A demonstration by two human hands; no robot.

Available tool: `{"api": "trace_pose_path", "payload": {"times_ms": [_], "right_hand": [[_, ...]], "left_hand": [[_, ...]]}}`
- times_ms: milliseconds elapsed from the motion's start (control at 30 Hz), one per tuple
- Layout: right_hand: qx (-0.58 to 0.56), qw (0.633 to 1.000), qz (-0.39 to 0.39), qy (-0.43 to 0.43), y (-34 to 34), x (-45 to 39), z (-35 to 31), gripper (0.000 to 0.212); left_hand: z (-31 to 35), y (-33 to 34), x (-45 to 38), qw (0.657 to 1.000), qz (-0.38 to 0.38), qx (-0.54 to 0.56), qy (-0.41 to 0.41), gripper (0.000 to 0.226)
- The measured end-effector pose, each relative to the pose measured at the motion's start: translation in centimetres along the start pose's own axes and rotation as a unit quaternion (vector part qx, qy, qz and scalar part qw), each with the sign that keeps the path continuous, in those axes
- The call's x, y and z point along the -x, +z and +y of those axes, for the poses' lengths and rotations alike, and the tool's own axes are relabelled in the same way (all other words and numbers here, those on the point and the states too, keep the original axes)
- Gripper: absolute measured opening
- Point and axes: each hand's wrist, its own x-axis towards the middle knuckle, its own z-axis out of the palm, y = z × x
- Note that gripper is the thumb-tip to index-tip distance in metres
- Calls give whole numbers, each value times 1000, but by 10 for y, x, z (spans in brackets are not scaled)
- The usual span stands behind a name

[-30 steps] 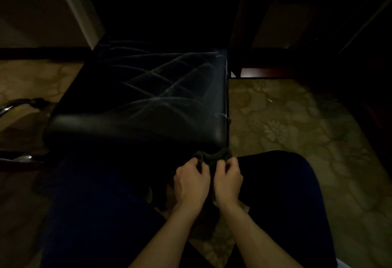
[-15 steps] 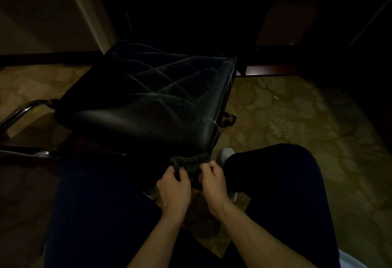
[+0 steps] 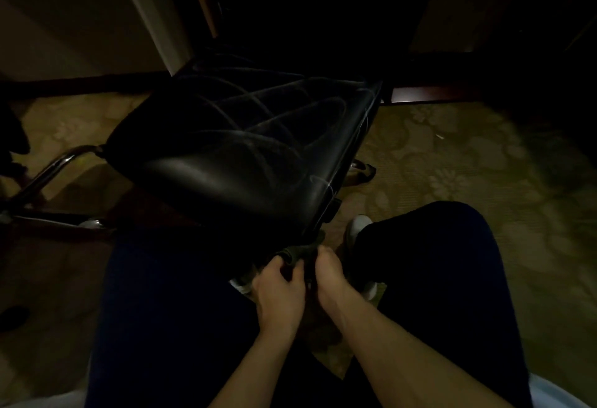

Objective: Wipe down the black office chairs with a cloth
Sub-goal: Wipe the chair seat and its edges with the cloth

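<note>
**Both hands gripping a dark cloth below the chair's front corner**

Gripping a bunched dark cloth point(image 3: 302, 251) with both hands, low between the knees. Left hand point(image 3: 277, 291) curling its fingers into the near side of the cloth, knuckles up. Right hand point(image 3: 329, 275) pinching the same bundle from the right, thumb side turned inward, hands lying just beside each other with a narrow gap showing between them. Cloth sitting right at the lower front corner of the black chair seat point(image 3: 245, 155), whether touching the seat's underside being too dark to tell.

Seat tilting across the view, its front edge catching a soft sheen, faint curved streak marks crossing the quilted top. Chrome frame tube point(image 3: 51, 168) sticking out to the left of the seat, more metal lying low near the floor beneath it. Dark trouser legs point(image 3: 436, 278) flanking both forearms. Pale shoe point(image 3: 355, 228) peeking out just right of the seat corner, above the right hand. Patterned floral carpet point(image 3: 468, 165) spreading to the right and behind. Dark wooden furniture edge point(image 3: 429, 94) running along the far right, everything beyond it lying in deep shadow.
</note>
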Motion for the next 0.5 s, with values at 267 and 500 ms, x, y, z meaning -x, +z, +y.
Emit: {"api": "trace_pose_path", "payload": {"times_ms": [267,500], "right_hand": [[-93,994,9,-61,9,-1,-29,18],[-27,990,59,-124,11,-20,-60,23]], "left_hand": [[14,-6,-15,989,42,-109,87,22],[73,0,-50,953,-5,-273,130,21]]}}
